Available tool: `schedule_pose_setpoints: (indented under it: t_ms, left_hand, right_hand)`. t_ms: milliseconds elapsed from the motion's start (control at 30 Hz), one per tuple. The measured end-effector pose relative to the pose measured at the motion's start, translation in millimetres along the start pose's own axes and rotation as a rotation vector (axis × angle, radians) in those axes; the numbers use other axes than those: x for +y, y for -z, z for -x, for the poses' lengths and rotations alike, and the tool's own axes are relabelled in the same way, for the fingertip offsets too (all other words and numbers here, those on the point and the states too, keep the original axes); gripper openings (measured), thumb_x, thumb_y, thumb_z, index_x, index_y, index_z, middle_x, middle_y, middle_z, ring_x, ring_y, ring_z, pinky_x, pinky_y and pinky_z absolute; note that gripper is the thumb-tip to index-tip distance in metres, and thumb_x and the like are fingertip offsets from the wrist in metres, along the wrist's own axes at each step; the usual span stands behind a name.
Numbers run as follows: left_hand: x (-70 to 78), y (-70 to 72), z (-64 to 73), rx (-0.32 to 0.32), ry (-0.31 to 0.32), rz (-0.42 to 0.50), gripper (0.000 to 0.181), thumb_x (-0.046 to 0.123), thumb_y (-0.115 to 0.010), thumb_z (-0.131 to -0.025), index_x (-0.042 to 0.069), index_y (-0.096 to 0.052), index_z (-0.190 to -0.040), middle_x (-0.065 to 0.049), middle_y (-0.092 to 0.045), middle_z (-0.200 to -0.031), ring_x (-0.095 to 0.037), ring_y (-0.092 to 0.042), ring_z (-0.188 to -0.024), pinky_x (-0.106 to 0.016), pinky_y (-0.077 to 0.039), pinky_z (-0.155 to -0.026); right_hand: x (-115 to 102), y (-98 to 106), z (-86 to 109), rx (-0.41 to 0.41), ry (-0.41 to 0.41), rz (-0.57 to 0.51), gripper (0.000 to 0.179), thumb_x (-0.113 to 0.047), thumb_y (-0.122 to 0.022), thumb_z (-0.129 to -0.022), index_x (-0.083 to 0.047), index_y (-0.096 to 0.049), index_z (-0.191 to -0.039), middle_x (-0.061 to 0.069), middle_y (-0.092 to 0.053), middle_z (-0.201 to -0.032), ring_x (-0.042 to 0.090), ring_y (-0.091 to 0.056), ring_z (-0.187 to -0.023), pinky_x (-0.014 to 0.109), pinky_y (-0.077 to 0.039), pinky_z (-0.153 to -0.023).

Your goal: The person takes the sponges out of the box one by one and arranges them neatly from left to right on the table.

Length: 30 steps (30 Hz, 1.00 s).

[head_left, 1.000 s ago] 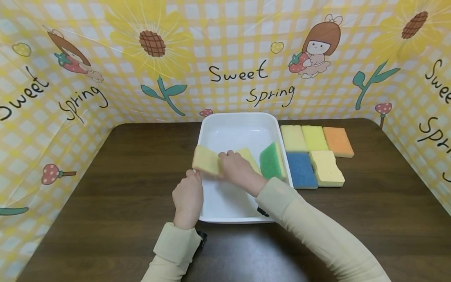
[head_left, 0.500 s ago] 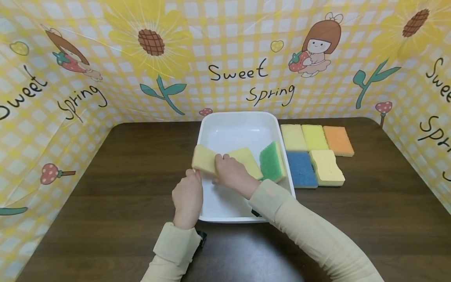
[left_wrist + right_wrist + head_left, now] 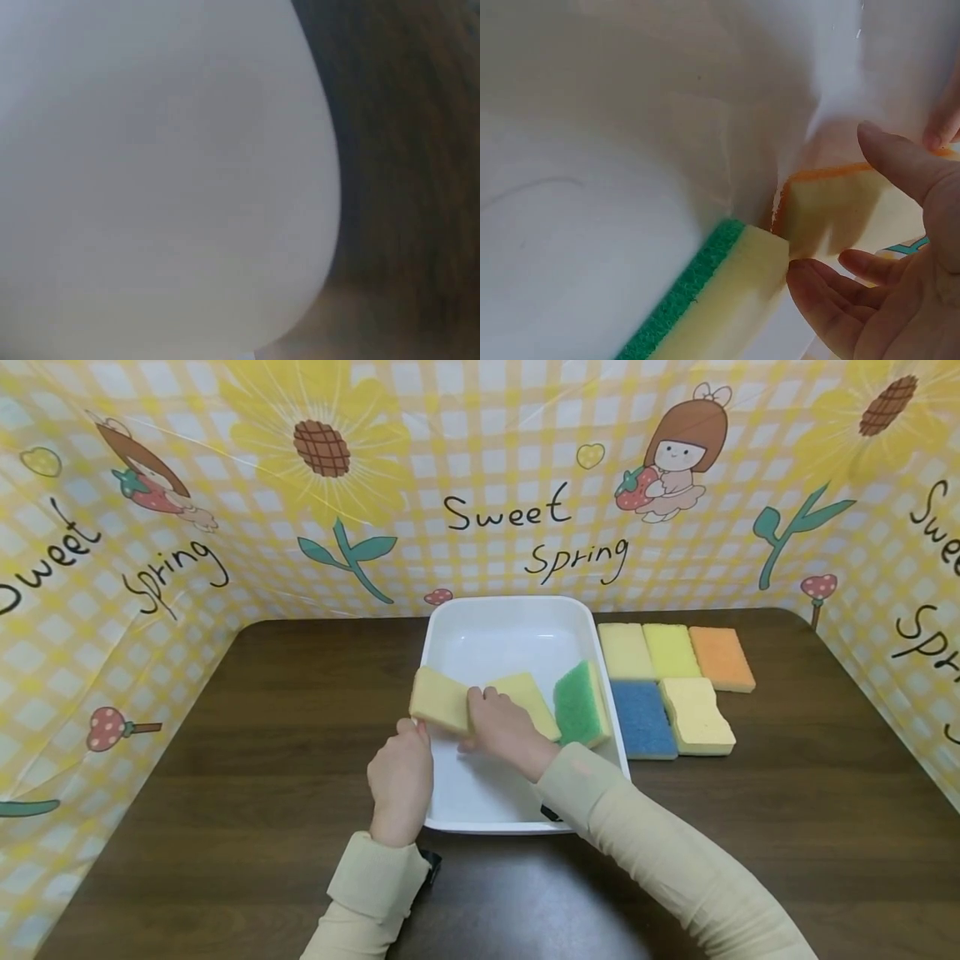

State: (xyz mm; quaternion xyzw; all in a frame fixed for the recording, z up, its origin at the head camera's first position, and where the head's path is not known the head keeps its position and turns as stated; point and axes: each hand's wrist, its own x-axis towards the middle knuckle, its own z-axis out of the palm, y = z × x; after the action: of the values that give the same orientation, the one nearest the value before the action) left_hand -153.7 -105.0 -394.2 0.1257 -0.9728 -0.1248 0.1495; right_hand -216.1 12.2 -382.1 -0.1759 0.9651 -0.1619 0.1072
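One orange-backed sponge (image 3: 441, 697) is held at both ends inside the white tray (image 3: 495, 827), tilted, with its left end level with or above the left rim. Left hand (image 3: 400, 777): fingers curled, seemingly pinching the left end. Right hand (image 3: 504, 722): clamped on the right end, thumb on the orange side, fingers opposite.

Hazards, as judged from where I stand:

1. Hang-up. The left end lies against the rim; pushed downward, it could catch and bend the foam instead of seating.
2. Displacement. The right fingertips reach the junction with the middle sponge (image 3: 531, 697). Withdrawing them carelessly could drag that sponge along.
3. Toppling. The green-faced sponge (image 3: 575, 708) leans inside the right wall, just beside the right sleeve (image 3: 581, 781). A brush from the cuff could tip it.
4. Tray shift. Leftward pressure could slide the tray across the table (image 3: 247, 777), away from the blue sponge (image 3: 643, 722).
5. Spring-back. Foam squeezed too tightly may rebound on release.
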Motion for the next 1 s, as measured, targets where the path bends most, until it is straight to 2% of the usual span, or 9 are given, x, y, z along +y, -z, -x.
schedule_pose_setpoints:
  t_ms: [33,133,233,267,433,767,1000]
  left_hand:
    - [-2.2,-4.8,-0.5,0.027,-0.007,-0.009,0.034,0.020,-0.042,-0.102,-0.004,-0.050,-0.079,-0.024,-0.062,-0.061,-0.039,-0.064,-0.055,-0.047,-0.047,-0.046]
    - [-1.4,-4.2,0.3,0.054,-0.014,-0.013,0.035,0.020,-0.043,-0.101,-0.004,-0.050,-0.078,-0.023,-0.061,-0.059,-0.039,-0.063,-0.053,-0.047,-0.047,-0.046]
    - [-1.7,-5.0,0.5,0.061,-0.017,-0.017,0.034,0.020,-0.044,-0.101,-0.004,-0.050,-0.077,-0.023,-0.061,-0.058,-0.039,-0.063,-0.053,-0.047,-0.047,-0.045]
    - [0.4,-0.4,1.1,0.039,-0.011,-0.009,0.032,0.017,-0.048,-0.099,-0.005,-0.051,-0.077,-0.024,-0.061,-0.059,-0.039,-0.064,-0.054,-0.047,-0.048,-0.047]
    - [-0.3,-0.5,-0.1,0.008,-0.002,-0.008,0.031,0.018,-0.046,-0.100,-0.005,-0.052,-0.079,-0.024,-0.063,-0.061,-0.039,-0.065,-0.056,-0.048,-0.049,-0.048]
    - [-0.2,-2.2,-0.3,0.009,-0.007,-0.021,0.034,0.021,-0.046,-0.100,-0.004,-0.051,-0.078,-0.024,-0.063,-0.061,-0.039,-0.065,-0.056,-0.047,-0.048,-0.047]
    - [0.6,-2.2,-0.4,0.005,-0.001,-0.015,0.033,0.020,-0.046,-0.100,-0.004,-0.051,-0.078,-0.025,-0.063,-0.063,-0.041,-0.065,-0.058,-0.049,-0.049,-0.048]
  right_hand:
    - [-0.4,-0.4,-0.3,0.003,0.000,0.004,0.064,-0.033,-0.080,-0.076,0.000,-0.048,-0.121,0.015,-0.058,-0.107,0.026,-0.059,-0.090,0.038,-0.053,-0.072]
    - [-0.9,-3.3,-1.7,0.022,0.006,0.023,0.064,-0.032,-0.080,-0.077,0.000,-0.047,-0.121,0.016,-0.058,-0.108,0.026,-0.059,-0.091,0.038,-0.053,-0.072]
    - [-0.5,-6.6,-2.7,0.056,0.017,0.052,0.059,-0.029,-0.078,-0.078,0.001,-0.048,-0.119,0.016,-0.059,-0.106,0.026,-0.059,-0.090,0.037,-0.053,-0.071]
    - [-0.3,-7.3,-2.6,0.066,0.022,0.064,0.056,-0.029,-0.077,-0.080,0.001,-0.048,-0.117,0.016,-0.059,-0.105,0.026,-0.059,-0.089,0.037,-0.053,-0.070]
    - [1.3,-8.0,-2.1,0.096,0.037,0.090,0.048,-0.029,-0.072,-0.085,0.002,-0.050,-0.114,0.015,-0.060,-0.102,0.026,-0.059,-0.085,0.035,-0.052,-0.066]
    - [3.3,-3.1,-1.4,0.076,0.016,0.028,0.037,-0.020,-0.070,-0.085,0.001,-0.051,-0.109,0.014,-0.060,-0.094,0.023,-0.056,-0.076,0.033,-0.048,-0.061]
    - [5.4,-0.8,-2.8,0.050,-0.026,-0.005,0.030,-0.018,-0.060,-0.089,0.000,-0.050,-0.111,0.013,-0.058,-0.094,0.022,-0.053,-0.075,0.032,-0.044,-0.060]
